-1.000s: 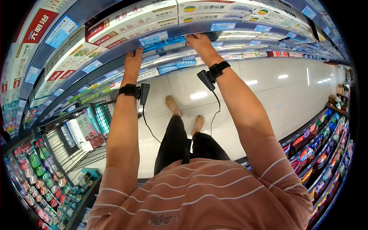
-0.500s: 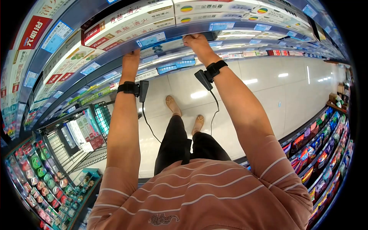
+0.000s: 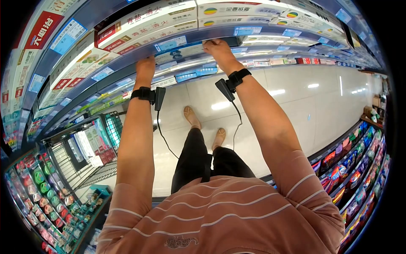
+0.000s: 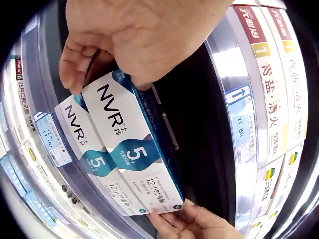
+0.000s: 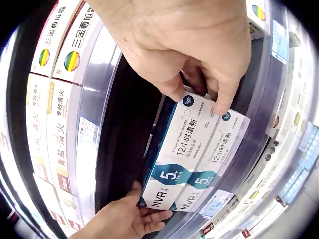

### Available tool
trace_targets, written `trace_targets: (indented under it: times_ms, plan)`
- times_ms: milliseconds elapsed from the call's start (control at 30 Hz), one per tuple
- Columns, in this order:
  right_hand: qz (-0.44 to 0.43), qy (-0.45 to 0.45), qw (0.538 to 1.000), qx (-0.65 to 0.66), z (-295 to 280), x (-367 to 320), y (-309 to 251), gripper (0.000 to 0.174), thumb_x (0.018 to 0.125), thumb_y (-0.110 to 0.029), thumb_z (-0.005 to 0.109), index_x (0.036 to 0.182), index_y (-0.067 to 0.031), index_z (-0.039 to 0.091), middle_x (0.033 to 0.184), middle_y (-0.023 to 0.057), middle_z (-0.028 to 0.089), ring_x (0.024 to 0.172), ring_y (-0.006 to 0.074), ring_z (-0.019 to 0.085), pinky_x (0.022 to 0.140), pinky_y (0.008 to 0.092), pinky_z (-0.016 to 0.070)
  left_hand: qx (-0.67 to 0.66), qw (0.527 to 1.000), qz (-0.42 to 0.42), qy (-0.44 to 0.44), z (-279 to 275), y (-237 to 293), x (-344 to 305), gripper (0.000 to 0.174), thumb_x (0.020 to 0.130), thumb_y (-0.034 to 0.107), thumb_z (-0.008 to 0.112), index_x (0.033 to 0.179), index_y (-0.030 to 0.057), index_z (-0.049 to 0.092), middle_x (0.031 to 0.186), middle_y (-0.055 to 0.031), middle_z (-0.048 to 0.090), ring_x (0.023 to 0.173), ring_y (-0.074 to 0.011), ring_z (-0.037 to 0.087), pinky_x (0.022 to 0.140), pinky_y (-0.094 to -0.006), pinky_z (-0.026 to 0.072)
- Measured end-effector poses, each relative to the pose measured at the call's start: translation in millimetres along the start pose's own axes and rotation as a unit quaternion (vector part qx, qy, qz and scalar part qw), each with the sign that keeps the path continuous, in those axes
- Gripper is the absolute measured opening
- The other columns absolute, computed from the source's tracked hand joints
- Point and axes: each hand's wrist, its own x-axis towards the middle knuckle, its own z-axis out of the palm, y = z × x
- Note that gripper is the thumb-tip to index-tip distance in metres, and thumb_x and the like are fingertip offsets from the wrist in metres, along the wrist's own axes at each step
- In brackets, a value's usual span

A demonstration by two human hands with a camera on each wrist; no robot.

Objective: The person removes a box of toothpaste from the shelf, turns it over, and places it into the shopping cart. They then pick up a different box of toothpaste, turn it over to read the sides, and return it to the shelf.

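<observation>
Between the hands, the pale fronts of two NVR cartons (image 4: 117,109) have come into view where mostly blue showed a second ago; the left hand (image 3: 146,70) has shifted slightly and its fingertips have slipped out of the head view, while the right hand (image 3: 218,50) has hardly moved. The cartons lie one on the other at the front of a shelf (image 4: 42,82), below the lip of the upper shelf (image 4: 224,64). Each hand is curled round one end of the pair, fingers and thumb pinching it.

The likeliest trouble, I'd judge, is the two cartons sliding apart, since they are gripped only at their ends; if one end were let go sooner, the pair could skew or tip over the front edge. Lifting too high could knock the top one against the upper lip.

The cartons look closed, so what they hold is hidden. On the person's left stands a wire cart (image 3: 100,172) with upright green-and-white packs (image 3: 92,139) in it, though the curved lens makes them hard to count. Overhead, the upper shelf bears stacked cartons with red ends (image 3: 144,21).
</observation>
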Motion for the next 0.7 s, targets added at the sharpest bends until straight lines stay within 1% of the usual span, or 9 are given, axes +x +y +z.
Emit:
trace_targets:
  times_ms: [33, 100, 133, 200, 333, 467, 567, 633, 700]
  plan:
    - [0.0, 0.001, 1.0, 0.006, 0.8, 0.5, 1.4, 0.02, 0.093, -0.013, 0.063, 0.107, 0.0009, 0.067, 0.105, 0.0062, 0.066, 0.099, 0.0161, 0.063, 0.093, 0.0288, 0.0521, 0.038, 0.999, 0.018, 0.009, 2.3, 1.4, -1.4, 0.037, 0.095, 0.024, 0.058, 0.125, 0.0028, 0.057, 0.099, -0.0165, 0.07, 0.082, -0.0273, 0.071, 0.068, -0.039, 0.0582]
    - [-0.035, 0.013, 0.999, 0.007, 2.9, 2.5, 7.6, 0.025, 0.093, -0.02, 0.062, 0.106, -0.0002, 0.068, 0.091, 0.0088, 0.065, 0.085, 0.02, 0.058, 0.084, 0.0311, 0.0478, 0.095, 0.989, 0.069, 0.088, 16.4, -6.8, 1.1, 0.036, 0.093, 0.018, 0.059, 0.125, 0.0026, 0.057, 0.097, -0.0162, 0.071, 0.085, -0.0291, 0.071, 0.073, -0.0419, 0.0576]
    - [-0.053, 0.02, 0.998, 0.007, 3.0, 3.3, 10.6, 0.027, 0.093, -0.024, 0.061, 0.106, -0.0008, 0.068, 0.085, 0.01, 0.065, 0.079, 0.022, 0.056, 0.079, 0.0322, 0.0456, 0.114, 0.976, 0.101, 0.157, 26.8, -13.2, 5.8, 0.036, 0.092, 0.017, 0.06, 0.125, 0.0025, 0.057, 0.096, -0.0161, 0.071, 0.086, -0.0304, 0.07, 0.076, -0.0434, 0.057]
    - [-0.041, 0.014, 0.999, 0.008, 2.1, 2.7, 9.9, 0.028, 0.093, -0.025, 0.061, 0.107, -0.0008, 0.068, 0.085, 0.0105, 0.065, 0.079, 0.0226, 0.057, 0.079, 0.0327, 0.0461, 0.137, 0.968, 0.123, 0.172, 23.7, -10.1, 5.3, 0.037, 0.088, 0.017, 0.064, 0.122, 0.0019, 0.059, 0.095, -0.0168, 0.071, 0.089, -0.0329, 0.07, 0.081, -0.0457, 0.0554]
    - [-0.033, 0.017, 0.999, -0.019, 2.4, 3.3, 9.5, 0.03, 0.094, -0.026, 0.061, 0.109, -0.0013, 0.068, 0.086, 0.0109, 0.065, 0.08, 0.0233, 0.058, 0.08, 0.0334, 0.0467, 0.177, 0.981, 0.082, 0.025, -8.6, 14.6, -3.0, 0.036, 0.083, 0.021, 0.07, 0.112, 0.0013, 0.063, 0.095, -0.0194, 0.071, 0.092, -0.0364, 0.069, 0.085, -0.0472, 0.0531]
    - [-0.014, 0.018, 0.999, -0.033, 2.5, 7.8, 10.1, 0.023, 0.095, -0.016, 0.063, 0.109, 0.0004, 0.067, 0.102, 0.0047, 0.067, 0.094, 0.0147, 0.062, 0.088, 0.0281, 0.0517, 0.186, 0.977, 0.097, 0.045, -7.6, 13.0, -2.2, 0.029, 0.083, 0.021, 0.071, 0.104, 0.0019, 0.064, 0.095, -0.0215, 0.071, 0.09, -0.0392, 0.069, 0.084, -0.0482, 0.0539]
    - [-0.014, 0.023, 0.999, -0.026, 3.1, 5.1, 7.6, 0.028, 0.096, -0.019, 0.063, 0.116, -0.0001, 0.064, 0.108, 0.0049, 0.065, 0.096, 0.0138, 0.061, 0.089, 0.028, 0.0506, 0.154, 0.985, 0.063, -0.039, -5.4, 7.5, 1.9, 0.032, 0.088, 0.023, 0.065, 0.112, 0.002, 0.062, 0.101, -0.0232, 0.07, 0.089, -0.0381, 0.07, 0.077, -0.0483, 0.0562]
    - [-0.007, 0.026, 1.0, 0.003, 3.3, -6.0, 0.5, 0.033, 0.097, -0.022, 0.062, 0.121, 0.0001, 0.062, 0.111, 0.0055, 0.064, 0.098, 0.0137, 0.059, 0.091, 0.0279, 0.0497, -0.037, 0.999, -0.023, -0.001, -3.0, 9.7, -6.9, 0.036, 0.099, 0.028, 0.047, 0.121, 0.0006, 0.059, 0.105, -0.0263, 0.068, 0.097, -0.0395, 0.067, 0.083, -0.0475, 0.0542]
    - [0.019, 0.036, 0.998, 0.046, -1.8, -24.8, -2.8, 0.037, 0.098, -0.024, 0.061, 0.125, 0.0009, 0.059, 0.112, 0.0061, 0.062, 0.1, 0.0144, 0.059, 0.093, 0.0283, 0.0491, -0.2, 0.971, -0.126, 0.033, -18.6, 26.0, -18.4, 0.048, 0.104, 0.038, 0.038, 0.127, 0.0002, 0.056, 0.105, -0.0275, 0.067, 0.1, -0.0395, 0.066, 0.084, -0.0467, 0.0529]
